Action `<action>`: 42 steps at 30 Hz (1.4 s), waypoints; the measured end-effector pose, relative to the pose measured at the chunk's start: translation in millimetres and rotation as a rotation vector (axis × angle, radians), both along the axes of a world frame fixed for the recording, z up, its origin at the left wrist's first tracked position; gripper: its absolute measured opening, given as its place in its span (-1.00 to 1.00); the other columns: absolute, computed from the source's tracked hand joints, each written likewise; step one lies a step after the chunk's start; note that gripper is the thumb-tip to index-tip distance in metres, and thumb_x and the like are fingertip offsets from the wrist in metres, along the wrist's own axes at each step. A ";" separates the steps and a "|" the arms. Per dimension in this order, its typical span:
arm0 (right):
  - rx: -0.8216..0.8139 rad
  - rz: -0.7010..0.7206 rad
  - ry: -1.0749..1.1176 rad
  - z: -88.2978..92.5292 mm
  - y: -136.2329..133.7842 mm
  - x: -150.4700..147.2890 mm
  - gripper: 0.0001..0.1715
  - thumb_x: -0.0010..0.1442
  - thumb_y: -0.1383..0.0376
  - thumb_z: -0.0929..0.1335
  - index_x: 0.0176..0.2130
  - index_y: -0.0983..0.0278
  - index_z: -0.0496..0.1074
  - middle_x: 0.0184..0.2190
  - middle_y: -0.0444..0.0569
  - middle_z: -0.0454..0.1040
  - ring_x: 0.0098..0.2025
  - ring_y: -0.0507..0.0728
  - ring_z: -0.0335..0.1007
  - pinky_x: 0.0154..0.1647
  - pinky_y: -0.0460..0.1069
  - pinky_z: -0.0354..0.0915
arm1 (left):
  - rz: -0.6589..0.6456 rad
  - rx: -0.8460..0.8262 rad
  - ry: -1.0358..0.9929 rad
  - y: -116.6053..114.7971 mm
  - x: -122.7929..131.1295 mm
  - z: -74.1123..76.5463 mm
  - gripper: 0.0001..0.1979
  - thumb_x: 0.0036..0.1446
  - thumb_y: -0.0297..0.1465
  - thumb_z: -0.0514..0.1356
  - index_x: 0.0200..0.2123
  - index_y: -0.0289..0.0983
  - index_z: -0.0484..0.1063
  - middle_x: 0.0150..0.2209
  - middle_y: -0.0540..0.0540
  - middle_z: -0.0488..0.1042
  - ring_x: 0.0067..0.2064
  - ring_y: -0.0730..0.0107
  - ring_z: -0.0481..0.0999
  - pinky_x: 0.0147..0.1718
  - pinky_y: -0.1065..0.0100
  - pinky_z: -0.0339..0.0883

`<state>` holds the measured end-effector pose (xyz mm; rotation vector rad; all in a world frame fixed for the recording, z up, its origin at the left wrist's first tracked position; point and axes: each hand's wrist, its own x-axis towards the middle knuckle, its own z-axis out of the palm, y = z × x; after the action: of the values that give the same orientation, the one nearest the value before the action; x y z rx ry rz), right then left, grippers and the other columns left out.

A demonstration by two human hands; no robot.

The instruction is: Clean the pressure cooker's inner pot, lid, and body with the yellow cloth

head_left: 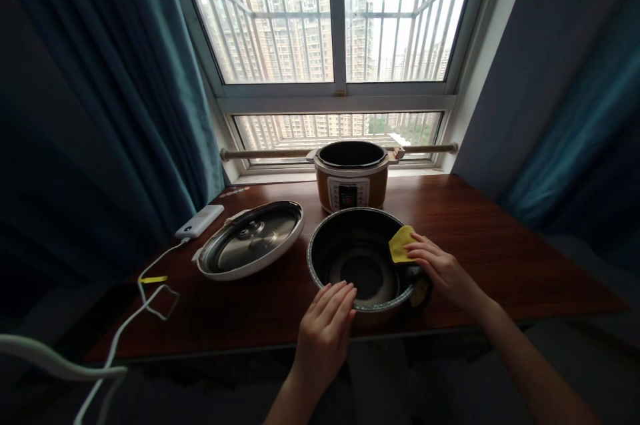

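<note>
A dark metal inner pot (325, 248) stands on the wooden table (500, 245) right in front of me. My left hand (325, 325) lies against the pot's near rim, fingers flat and together. My right hand (440, 268) presses a yellow cloth (401, 243) over the pot's right rim, fingers curled on the cloth. Behind the pot stands the orange pressure cooker body (353, 178), with no lid on it. Its lid (250, 238) lies upside down to the left of the pot.
A white power bank (199, 221) with a white cable (150, 278) lies at the table's left end. A wooden rod (265, 153) runs along the window sill. Teal curtains (125, 78) hang on both sides.
</note>
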<state>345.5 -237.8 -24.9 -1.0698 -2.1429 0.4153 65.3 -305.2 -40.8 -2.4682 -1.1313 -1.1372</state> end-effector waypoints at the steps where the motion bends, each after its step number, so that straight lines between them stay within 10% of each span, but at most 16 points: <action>1: 0.005 0.003 0.011 0.6 -1.0 -1.7 -0.68 0.27 0.27 0.14 -0.20 0.24 0.42 -0.10 -0.02 0.42 0.18 0.15 0.09 0.20 0.14 0.03 | 0.007 0.010 -0.014 0.7 0.4 -0.7 -0.65 0.13 -0.57 0.04 0.01 -0.33 0.30 -0.06 -0.14 0.47 0.03 0.30 0.39 0.05 0.21 0.22; 7: 0.059 -0.082 -0.102 11.3 -16.8 -26.6 -0.64 0.28 0.25 0.13 -0.44 0.25 0.35 -0.42 0.00 0.42 -0.26 0.13 0.31 -0.12 0.05 0.23 | 0.031 0.001 -0.067 0.9 2.7 -3.4 -0.66 0.12 -0.57 0.05 -0.01 -0.32 0.32 -0.07 -0.16 0.48 0.01 0.26 0.40 0.02 0.17 0.24; 17: -0.079 -0.142 -0.479 32.2 -50.6 -122.9 -0.58 0.27 0.24 0.14 -0.47 0.27 0.42 -0.51 -0.01 0.49 -0.52 0.06 0.35 -0.52 -0.03 -0.03 | 0.013 0.009 -0.097 0.7 3.5 -6.7 -0.63 0.10 -0.59 0.01 0.00 -0.34 0.31 -0.07 -0.20 0.47 0.04 0.23 0.38 0.02 0.14 0.23; 26: -0.043 0.024 -0.447 32.6 -48.8 -93.1 -0.55 0.28 0.24 0.11 -0.50 0.29 0.38 -0.53 -0.05 0.44 -0.48 0.03 0.31 -0.43 -0.05 0.01 | 0.010 0.002 -0.119 3.3 2.3 -9.9 -0.62 0.10 -0.59 0.04 0.01 -0.33 0.31 -0.08 -0.19 0.47 0.03 0.24 0.38 0.02 0.17 0.23; 33: -0.285 0.274 -0.488 47.0 -2.5 -52.7 -0.55 0.17 0.24 0.22 -0.67 0.27 0.38 -0.66 -0.09 0.41 -0.59 -0.01 0.22 -0.48 -0.09 0.00 | -0.013 0.021 -0.161 6.1 1.8 -13.1 -0.70 0.08 -0.59 0.05 -0.10 -0.32 0.36 -0.15 -0.18 0.50 -0.01 0.24 0.41 0.00 0.17 0.24; 42: -0.433 0.268 -0.601 40.6 90.8 -37.8 -0.73 -0.33 0.37 0.46 -0.82 0.21 0.31 -0.80 -0.24 0.22 -0.62 -0.03 0.08 -0.42 -0.10 0.09 | -0.059 0.016 -0.178 8.0 -1.8 -14.4 -0.74 0.08 -0.58 0.03 -0.15 -0.30 0.36 -0.19 -0.14 0.52 -0.04 0.28 0.44 -0.01 0.20 0.25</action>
<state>307.7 -147.1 15.7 -1.2589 -2.8323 0.7905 63.4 -297.3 -55.2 -2.4433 -1.0962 -1.4014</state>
